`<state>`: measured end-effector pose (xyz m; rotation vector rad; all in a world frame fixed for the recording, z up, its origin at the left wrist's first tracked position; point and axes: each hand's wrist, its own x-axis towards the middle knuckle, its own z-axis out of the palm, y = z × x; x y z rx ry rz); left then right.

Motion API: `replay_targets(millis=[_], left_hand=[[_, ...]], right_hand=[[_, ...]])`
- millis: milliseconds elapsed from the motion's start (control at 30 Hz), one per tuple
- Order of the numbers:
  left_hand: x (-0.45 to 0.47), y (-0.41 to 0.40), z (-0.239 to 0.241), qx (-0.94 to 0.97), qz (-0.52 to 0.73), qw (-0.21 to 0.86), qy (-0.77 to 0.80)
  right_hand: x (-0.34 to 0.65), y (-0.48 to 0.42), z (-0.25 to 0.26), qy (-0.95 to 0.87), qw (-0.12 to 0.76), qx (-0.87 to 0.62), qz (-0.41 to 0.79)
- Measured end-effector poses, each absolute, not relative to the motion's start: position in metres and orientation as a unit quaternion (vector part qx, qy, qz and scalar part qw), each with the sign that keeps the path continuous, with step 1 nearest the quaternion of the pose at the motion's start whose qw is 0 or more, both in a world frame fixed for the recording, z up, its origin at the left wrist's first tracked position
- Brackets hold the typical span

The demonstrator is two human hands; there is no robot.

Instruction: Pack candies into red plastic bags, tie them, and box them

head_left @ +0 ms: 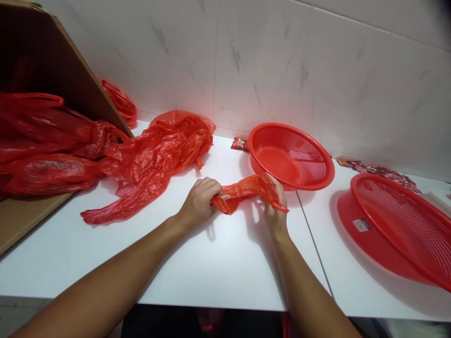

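Observation:
A red plastic bag (243, 191) is stretched in a narrow twist between my two hands, above the white table. My left hand (201, 199) is closed around its left end. At the other end my right hand (275, 206) grips the bag, with part of the plastic hanging over the fingers; some of those fingers are hidden. Just beyond my right hand stands a round red plastic basket (278, 162) with a perforated side. A crumpled heap of red plastic bags (158, 155) lies to the left of my left hand.
On the left, a cardboard box (75, 63) on its side holds more red bags (45, 173). A larger red basket (369, 234) with a label stands at the right. Small red packets (239, 144) lie along the tiled wall (246, 61). A seam crosses the white table (211, 277).

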<state>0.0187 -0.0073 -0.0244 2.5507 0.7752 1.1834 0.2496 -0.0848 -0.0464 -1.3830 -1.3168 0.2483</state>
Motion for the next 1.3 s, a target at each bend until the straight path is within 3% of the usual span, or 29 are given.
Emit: replay_targets(millis=[200, 433, 533, 833, 1033, 1167, 1300], left_hand=[[0.018, -0.007, -0.023, 0.861, 0.429, 0.096, 0.257], [0.009, 0.007, -0.019, 0.795, 0.502, 0.033, 0.339], [0.003, 0.017, -0.015, 0.714, 0.569, 0.04, 0.407], [-0.016, 0.061, -0.014, 0.394, 0.7, 0.369, 0.468], [-0.022, 0.066, -0.013, 0.327, 0.723, 0.496, 0.352], [-0.026, 0.067, -0.009, 0.403, 0.718, 0.454, 0.342], [-0.022, 0.035, -0.004, 0.558, 0.695, 0.217, 0.398]], right_hand=[[0.24, -0.087, -0.034, -0.585, 0.564, -0.574, 0.098], [0.236, -0.094, -0.029, -0.585, 0.527, -0.61, -0.091], [0.237, -0.096, -0.026, -0.586, 0.525, -0.608, -0.104], [0.235, -0.1, -0.026, -0.559, 0.574, -0.598, 0.006], [0.234, -0.098, -0.031, -0.551, 0.571, -0.607, 0.053], [0.235, -0.099, -0.031, -0.529, 0.568, -0.628, 0.053], [0.232, -0.099, -0.031, -0.518, 0.567, -0.64, 0.027]])
